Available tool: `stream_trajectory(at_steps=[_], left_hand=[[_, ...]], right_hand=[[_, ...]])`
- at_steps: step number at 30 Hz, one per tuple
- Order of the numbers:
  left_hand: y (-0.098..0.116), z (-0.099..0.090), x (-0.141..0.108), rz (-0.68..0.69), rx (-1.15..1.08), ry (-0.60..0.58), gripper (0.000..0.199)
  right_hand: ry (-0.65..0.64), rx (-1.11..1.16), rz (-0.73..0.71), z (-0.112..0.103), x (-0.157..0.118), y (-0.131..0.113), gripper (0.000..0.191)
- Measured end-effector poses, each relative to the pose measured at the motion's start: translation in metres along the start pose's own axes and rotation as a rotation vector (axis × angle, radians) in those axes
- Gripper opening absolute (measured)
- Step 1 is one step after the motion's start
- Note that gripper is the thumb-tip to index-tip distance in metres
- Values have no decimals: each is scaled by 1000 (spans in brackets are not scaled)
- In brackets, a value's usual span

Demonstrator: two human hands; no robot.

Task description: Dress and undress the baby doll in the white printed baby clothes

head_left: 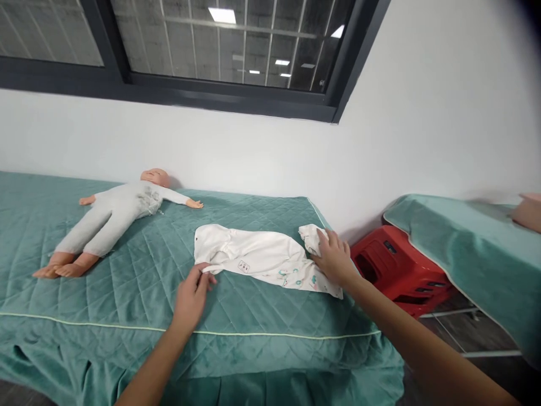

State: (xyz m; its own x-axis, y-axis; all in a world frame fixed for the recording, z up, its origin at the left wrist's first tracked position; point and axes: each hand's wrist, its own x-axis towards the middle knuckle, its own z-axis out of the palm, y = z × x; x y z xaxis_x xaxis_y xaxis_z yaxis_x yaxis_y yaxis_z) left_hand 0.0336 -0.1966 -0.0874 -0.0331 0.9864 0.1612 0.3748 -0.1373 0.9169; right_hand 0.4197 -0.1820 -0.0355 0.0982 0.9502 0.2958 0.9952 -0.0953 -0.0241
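Note:
A small white garment [257,248] with printed patterns lies stretched out sideways on the green quilted cover [249,316]. Its near left edge is pinched between the thumb and fingers of my left hand [193,296]. At the garment's right end, my right hand [335,260] has its fingers closed on a bunched white part of the cloth. Farther left, a baby doll [122,203] in a pale suit rests on its back, arms spread, with its head toward the wall. Neither hand touches the doll.
Behind the cover stands a white wall [253,152] with a dark-framed window [236,98] above. Past the right edge are a red plastic stool [397,270] and another green-covered surface [473,242] with a pink object [528,212] on it.

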Motion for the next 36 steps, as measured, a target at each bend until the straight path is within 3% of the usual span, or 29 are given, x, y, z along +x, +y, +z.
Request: stream_trajectory(at_steps=[3,5,8,11,13,15,18,20,21,23,27,32,36], left_hand=[[15,-5,13,-52,-269,52,34],[36,-7,26,-35,-438,97,37],[84,-14,51,115,-594,151,29],[143,-26,72,249,-618,132,20],[177,-38,80,296,-610,40,19],[203,-50,82,311,-578,-18,19],[224,-63,78,322,-476,-109,19],[230,-65,74,324,-394,-176,19],[232,-65,73,326,-347,-210,19],[232,-61,72,348,-260,-259,20],[220,-46,74,392,-259,-267,30],[172,-22,71,280,-359,-96,45],[140,-12,64,278,-294,-180,45]], right_hand=[[-69,163,-326,-15,-31,-36,46],[-223,349,-401,-23,-52,-67,38],[-418,631,-442,-38,-71,-119,50],[-513,809,-622,-61,-74,-161,62],[-358,804,-709,-81,-70,-178,51],[-65,733,-757,-103,-62,-186,41],[361,469,-888,-135,-42,-191,36],[445,223,-1070,-154,-21,-195,34],[407,103,-1173,-161,-9,-198,33],[270,-58,-1249,-172,15,-204,33],[-13,-251,-1126,-182,52,-211,35],[-79,-369,-963,-183,68,-208,31],[-98,-333,-782,-177,71,-205,25]])
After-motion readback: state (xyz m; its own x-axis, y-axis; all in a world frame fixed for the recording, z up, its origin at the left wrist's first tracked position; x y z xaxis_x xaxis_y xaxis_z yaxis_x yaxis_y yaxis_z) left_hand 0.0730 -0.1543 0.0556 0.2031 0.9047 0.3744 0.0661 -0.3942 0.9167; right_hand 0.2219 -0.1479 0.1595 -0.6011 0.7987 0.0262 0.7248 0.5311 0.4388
